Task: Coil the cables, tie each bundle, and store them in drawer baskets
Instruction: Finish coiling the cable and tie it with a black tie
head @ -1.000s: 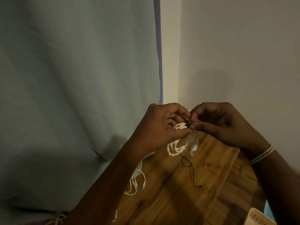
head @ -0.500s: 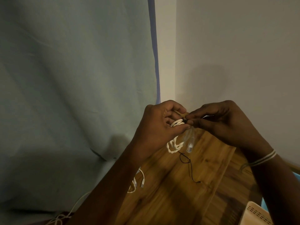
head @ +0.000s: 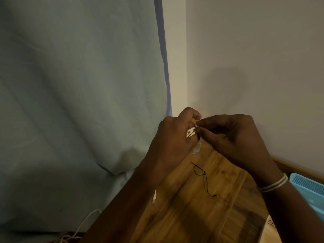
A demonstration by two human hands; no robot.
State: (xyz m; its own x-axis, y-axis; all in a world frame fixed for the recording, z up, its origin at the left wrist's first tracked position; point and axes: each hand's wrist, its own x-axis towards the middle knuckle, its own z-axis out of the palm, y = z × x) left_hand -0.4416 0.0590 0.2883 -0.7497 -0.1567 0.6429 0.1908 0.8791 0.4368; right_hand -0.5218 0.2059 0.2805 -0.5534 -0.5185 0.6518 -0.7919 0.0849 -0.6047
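My left hand (head: 172, 135) grips a small coil of white cable (head: 191, 132) above the wooden table (head: 192, 207). Most of the coil is hidden behind that hand. My right hand (head: 233, 137) pinches at the coil's top with thumb and forefinger, where a thin black tie seems to sit. The cable's clear plugs (head: 197, 149) hang blurred below the hands. A black tie string (head: 203, 179) lies loose on the table under them.
Another white cable's plug (head: 154, 196) shows left of my left forearm, and more white cable (head: 82, 225) trails at the bottom left. A blue basket (head: 308, 188) and a cream basket (head: 270, 225) sit at the right edge. Cloth hangs at the left, a wall behind.
Both hands stay together at the coil. The view has shifted, so the blue basket now shows at the right. The hanging loops of the coil are now hidden behind my left hand.
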